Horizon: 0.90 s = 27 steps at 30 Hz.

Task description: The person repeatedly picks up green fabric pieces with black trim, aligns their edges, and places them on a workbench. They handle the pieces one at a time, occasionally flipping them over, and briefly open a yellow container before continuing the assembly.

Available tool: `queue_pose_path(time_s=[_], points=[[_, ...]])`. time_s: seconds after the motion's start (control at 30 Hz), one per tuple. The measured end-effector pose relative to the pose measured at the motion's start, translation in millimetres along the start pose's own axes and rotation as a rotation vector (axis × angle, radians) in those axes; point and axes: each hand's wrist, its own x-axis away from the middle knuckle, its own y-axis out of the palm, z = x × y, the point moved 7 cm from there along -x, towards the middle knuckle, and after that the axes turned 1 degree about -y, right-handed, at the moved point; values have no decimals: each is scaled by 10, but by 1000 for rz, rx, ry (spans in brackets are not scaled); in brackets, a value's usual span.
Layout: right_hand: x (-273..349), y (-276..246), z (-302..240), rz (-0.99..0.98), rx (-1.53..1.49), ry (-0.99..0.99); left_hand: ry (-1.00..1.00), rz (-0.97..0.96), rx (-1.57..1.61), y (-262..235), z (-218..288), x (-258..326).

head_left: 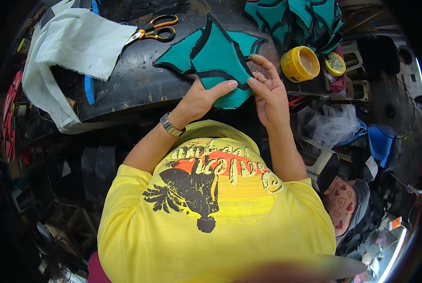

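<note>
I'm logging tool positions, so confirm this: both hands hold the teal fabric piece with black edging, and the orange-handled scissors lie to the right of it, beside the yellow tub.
Not quite. The head view shows the orange-handled scissors to the left of the teal fabric piece with black edging, by the white cloth. The rest stands: left hand and right hand both hold it; the open yellow tub sits right.

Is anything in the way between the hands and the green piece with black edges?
No. Both hands already touch the teal piece: the left hand grips its lower edge with the thumb on top, and the right hand pinches its right side. The scissors and the yellow tub lie apart on the dark table.
</note>
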Motion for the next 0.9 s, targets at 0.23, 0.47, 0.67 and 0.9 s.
queue_pose_path(time_s=[0.23,0.47,0.67,0.9], points=[[-91,-60,22,85,-67,-15,100,-18,-141,-5,89,15],[-70,-111,-135,134,206,-229,60,-9,-167,4,45,1],[11,-43,-403,128,769,-589,-63,23,-40,-47,-12,14],[-1,-276,-417,188,487,-527,-84,16,168,-83,-40,0]])
